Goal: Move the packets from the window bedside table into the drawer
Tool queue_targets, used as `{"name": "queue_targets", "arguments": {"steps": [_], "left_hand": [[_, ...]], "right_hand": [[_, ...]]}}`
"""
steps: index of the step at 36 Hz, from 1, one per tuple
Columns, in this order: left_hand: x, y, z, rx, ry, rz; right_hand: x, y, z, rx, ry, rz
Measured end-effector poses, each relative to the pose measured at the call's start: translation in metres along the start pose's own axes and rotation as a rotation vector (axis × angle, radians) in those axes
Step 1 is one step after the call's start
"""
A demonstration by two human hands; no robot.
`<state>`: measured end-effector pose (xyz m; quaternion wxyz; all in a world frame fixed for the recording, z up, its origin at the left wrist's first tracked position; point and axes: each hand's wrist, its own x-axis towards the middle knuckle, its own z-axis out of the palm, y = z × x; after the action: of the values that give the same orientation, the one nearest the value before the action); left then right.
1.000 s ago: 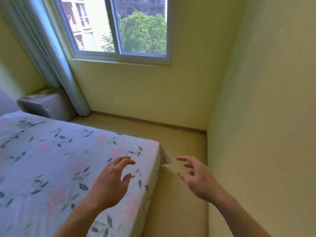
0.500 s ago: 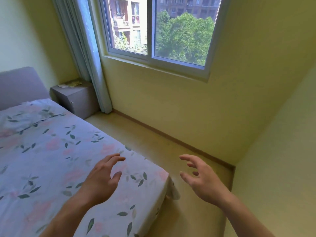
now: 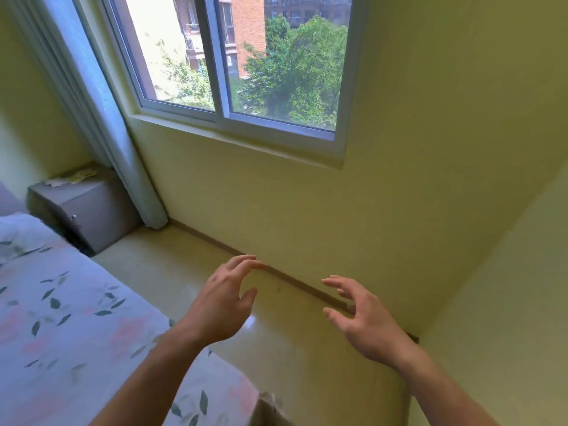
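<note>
- Yellow-green walls all round, with a sliding window (image 3: pixel 246 63) up top showing trees and a brick building outside.
- Pale curtain (image 3: pixel 101 118) hangs down the left side of the window, its bottom end reaching the floor (image 3: pixel 172 259) right beside the bedside bench (image 3: pixel 92 210).
- That bench is a grey little cabinet tucked in the far left corner, between the bed (image 3: pixel 61 318) and the curtain. I can see a small knob on its front; looks closed from my feed.
- Packets (image 3: pixel 72 177) are lying flat on top of the bench, a loose pale and yellowish pile. Too small on my screen to count them.
- Bed with the leafy floral sheet fills the lower left, pillow (image 3: pixel 21 232) at the end nearest the bench.
- My left hand (image 3: pixel 221 305) is up in mid-air over the floor just past the bed edge, fingers spread and gently curved, nothing in it.
- My right hand (image 3: pixel 362 318) is out beside it, apart from the left, fingers splayed and relaxed too, holding nothing, with the skirting board (image 3: pixel 295 281) behind it.
- Both hands are well apart from the bench and the packets.
</note>
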<state>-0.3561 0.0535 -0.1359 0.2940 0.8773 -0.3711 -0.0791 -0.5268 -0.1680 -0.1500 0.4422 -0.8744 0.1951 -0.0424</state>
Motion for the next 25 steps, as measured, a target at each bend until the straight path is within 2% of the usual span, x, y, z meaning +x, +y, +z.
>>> {"name": "queue_targets", "arguments": {"steps": [3, 8, 17, 25], "left_hand": [[0.038, -0.002, 0.008, 0.017, 0.017, -0.074], [0.080, -0.018, -0.003, 0.013, 0.189, -0.223], [0.110, -0.084, -0.051, 0.059, 0.423, -0.549], [0.178, -0.164, -0.088, 0.015, 0.537, -0.694]], "right_hand": [[0.057, 0.011, -0.028, -0.044, -0.066, -0.024], [0.165, 0.004, -0.048, -0.153, -0.231, -0.137], [0.330, -0.068, 0.001, -0.198, -0.462, -0.436], [0.464, -0.115, 0.040, -0.240, -0.538, -0.540]]}}
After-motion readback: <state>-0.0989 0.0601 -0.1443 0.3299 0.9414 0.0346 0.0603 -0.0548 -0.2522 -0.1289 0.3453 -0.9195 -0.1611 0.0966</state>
